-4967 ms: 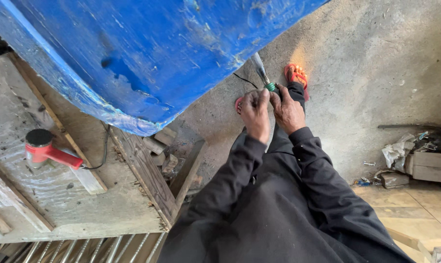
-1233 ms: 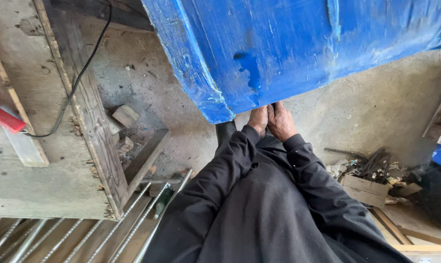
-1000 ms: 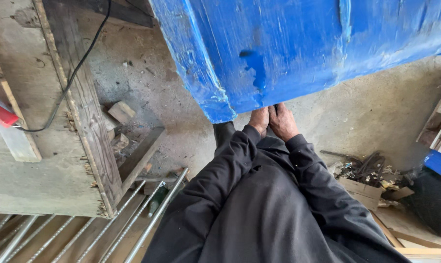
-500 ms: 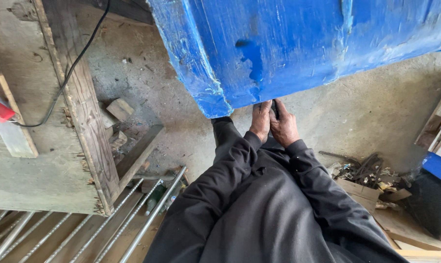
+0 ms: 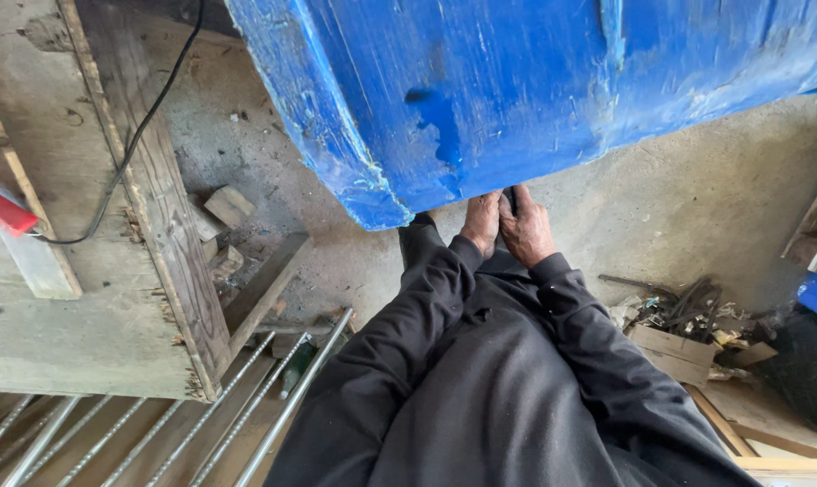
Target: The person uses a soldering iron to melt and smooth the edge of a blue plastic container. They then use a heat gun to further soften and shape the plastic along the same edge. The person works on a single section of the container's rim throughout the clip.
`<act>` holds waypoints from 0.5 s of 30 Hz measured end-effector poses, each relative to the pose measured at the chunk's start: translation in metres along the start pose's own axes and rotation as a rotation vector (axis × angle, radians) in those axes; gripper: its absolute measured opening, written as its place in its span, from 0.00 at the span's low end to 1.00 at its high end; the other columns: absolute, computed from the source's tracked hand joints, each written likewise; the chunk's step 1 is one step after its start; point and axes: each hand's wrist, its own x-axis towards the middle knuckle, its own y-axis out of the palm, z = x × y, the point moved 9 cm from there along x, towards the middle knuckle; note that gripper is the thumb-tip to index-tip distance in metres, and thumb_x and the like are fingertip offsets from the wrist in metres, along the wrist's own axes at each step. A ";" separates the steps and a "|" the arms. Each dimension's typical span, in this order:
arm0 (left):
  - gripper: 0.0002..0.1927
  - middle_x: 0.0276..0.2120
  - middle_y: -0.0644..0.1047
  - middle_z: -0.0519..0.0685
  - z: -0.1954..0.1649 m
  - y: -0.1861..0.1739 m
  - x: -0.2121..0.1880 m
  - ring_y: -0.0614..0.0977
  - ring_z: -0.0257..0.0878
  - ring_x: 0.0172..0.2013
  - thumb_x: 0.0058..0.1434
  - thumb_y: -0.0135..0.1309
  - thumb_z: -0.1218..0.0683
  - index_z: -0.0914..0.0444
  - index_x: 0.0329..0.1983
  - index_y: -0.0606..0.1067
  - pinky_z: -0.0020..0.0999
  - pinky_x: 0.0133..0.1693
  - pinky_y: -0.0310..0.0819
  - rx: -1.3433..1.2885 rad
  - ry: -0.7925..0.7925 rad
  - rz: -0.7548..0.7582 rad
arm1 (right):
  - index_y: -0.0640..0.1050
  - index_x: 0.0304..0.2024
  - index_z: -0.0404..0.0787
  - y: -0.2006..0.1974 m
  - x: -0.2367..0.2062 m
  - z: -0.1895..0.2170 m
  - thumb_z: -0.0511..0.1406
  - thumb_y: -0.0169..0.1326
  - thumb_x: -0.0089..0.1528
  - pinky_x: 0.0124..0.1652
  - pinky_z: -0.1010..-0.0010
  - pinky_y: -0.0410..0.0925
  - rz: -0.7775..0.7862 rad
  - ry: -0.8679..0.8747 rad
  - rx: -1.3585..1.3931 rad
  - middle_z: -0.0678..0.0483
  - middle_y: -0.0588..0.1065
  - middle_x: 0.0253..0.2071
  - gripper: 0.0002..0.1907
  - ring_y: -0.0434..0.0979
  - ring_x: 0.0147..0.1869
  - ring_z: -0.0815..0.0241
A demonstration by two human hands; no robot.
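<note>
From the head view I see both hands low against the near edge of the large blue panel (image 5: 535, 90), which fills the upper frame and shows scratches, chipped paint along its lower left corner and one darker blue patch near its middle. My left hand (image 5: 480, 223) and right hand (image 5: 526, 227) are pressed side by side, fingers curled around a thin dark object (image 5: 510, 197) that sticks up between them just under the panel's edge; what it is I cannot tell. No labels or signs are visible on the panel. Right of the panel's lower edge, an open cardboard box (image 5: 670, 347) sits on the concrete floor (image 5: 697, 207) beside a tangle of dark scrap. Left of the panel stands a worn wooden table (image 5: 92, 298) with a splintered edge, carrying a red tool (image 5: 2, 209) and a black cable (image 5: 129, 153). Below the table's edge, ribbed steel bars (image 5: 273, 406) lie slantwise. Open floor runs between panel, table and box.
</note>
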 end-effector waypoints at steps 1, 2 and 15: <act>0.25 0.53 0.75 0.51 0.000 -0.001 0.001 0.75 0.40 0.52 0.70 0.53 0.43 0.67 0.59 0.72 0.38 0.57 0.67 -0.004 -0.007 -0.006 | 0.70 0.60 0.41 0.002 0.000 -0.003 0.42 0.48 0.72 0.39 0.44 0.68 0.013 0.016 -0.016 0.32 0.78 0.38 0.18 0.77 0.44 0.27; 0.26 0.54 0.74 0.50 -0.001 -0.002 0.001 0.75 0.40 0.53 0.70 0.52 0.43 0.67 0.60 0.71 0.38 0.57 0.67 0.028 -0.002 -0.011 | 0.70 0.59 0.41 0.004 0.000 -0.007 0.43 0.47 0.73 0.39 0.43 0.68 0.026 0.031 -0.034 0.32 0.78 0.39 0.16 0.76 0.44 0.27; 0.29 0.51 0.78 0.54 -0.021 -0.004 0.002 0.76 0.44 0.50 0.70 0.51 0.40 0.70 0.58 0.74 0.40 0.54 0.69 0.190 0.074 -0.016 | 0.61 0.70 0.45 0.024 0.006 -0.017 0.42 0.45 0.69 0.39 0.39 0.67 0.092 0.120 -0.039 0.30 0.77 0.38 0.27 0.75 0.41 0.24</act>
